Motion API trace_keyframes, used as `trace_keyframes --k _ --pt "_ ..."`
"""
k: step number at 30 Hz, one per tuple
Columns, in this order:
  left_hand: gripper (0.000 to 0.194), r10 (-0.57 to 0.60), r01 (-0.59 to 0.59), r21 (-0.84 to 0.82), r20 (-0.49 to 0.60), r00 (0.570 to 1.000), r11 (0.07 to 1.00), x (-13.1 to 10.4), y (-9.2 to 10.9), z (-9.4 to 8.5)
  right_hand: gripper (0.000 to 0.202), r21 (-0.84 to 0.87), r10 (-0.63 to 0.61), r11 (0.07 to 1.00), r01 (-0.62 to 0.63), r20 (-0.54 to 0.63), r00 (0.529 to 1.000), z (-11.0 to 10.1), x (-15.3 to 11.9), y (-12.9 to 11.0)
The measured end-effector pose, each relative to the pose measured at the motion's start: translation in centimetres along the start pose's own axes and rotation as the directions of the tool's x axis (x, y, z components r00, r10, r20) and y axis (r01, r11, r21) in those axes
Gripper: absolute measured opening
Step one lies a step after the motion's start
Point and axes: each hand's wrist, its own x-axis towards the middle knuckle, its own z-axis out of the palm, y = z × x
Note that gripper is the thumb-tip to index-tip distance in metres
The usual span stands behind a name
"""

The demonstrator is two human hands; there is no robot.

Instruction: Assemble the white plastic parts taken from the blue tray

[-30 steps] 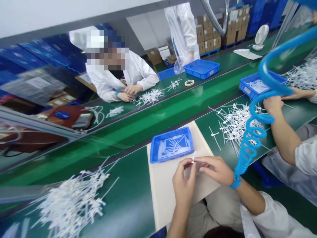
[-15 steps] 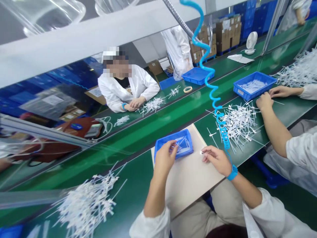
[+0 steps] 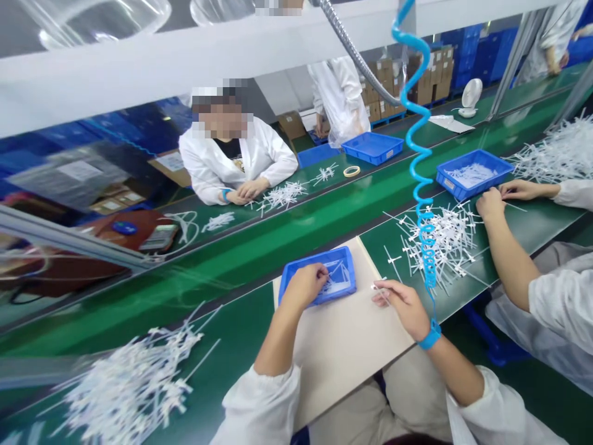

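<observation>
My left hand (image 3: 306, 285) reaches over the near wall of a small blue tray (image 3: 283, 283). Its fingers are pinched together above thin white sticks (image 3: 340, 275) in the tray; what they hold, if anything, is too small to make out. To the right of the tray, my right hand (image 3: 404, 304), with a blue wristband, grips a small white plastic piece (image 3: 377, 286) between thumb and fingers, a thin arm sticking out of it. Below both hands lies a beige board (image 3: 343, 346), and the tray stands on its far part.
Heaps of white plastic pieces lie on the green bench at left (image 3: 125, 389) and right (image 3: 447, 238). A coiled blue hose (image 3: 419, 154) hangs ahead of my right hand. On the right, a co-worker's hands (image 3: 492, 203) are beside another blue tray (image 3: 447, 179). Another person sits opposite.
My left hand has lowered its fingers further into the blue tray. My right hand stays beside the tray, still holding the white piece, now turned so its thin arm shows. The camera view has shifted slightly.
</observation>
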Motion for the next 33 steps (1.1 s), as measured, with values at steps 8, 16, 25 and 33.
trace_keyframes --k 8,16,25,33 --pt "0.023 0.053 -0.260 -0.591 -0.343 0.938 0.764 -7.6 4.1 1.7 0.051 0.131 0.125 0.984 -0.117 -0.059 0.990 0.1 0.1 0.0" --pt "0.027 -0.098 -0.169 -0.840 -0.254 0.962 0.516 -12.0 7.9 9.9 0.041 0.060 0.119 0.991 -0.116 -0.047 0.992 -0.5 0.0 0.0" --pt "0.019 -0.074 -0.239 -0.826 -0.319 0.945 0.511 -11.4 8.0 11.4 0.038 -0.084 0.049 0.995 -0.057 -0.084 0.995 -1.5 0.3 0.8" --pt "0.022 -0.115 -0.240 -0.864 -0.319 0.941 0.442 -11.3 7.9 11.5 0.028 -0.095 -0.018 0.995 0.029 0.106 0.994 -1.3 0.2 0.0"
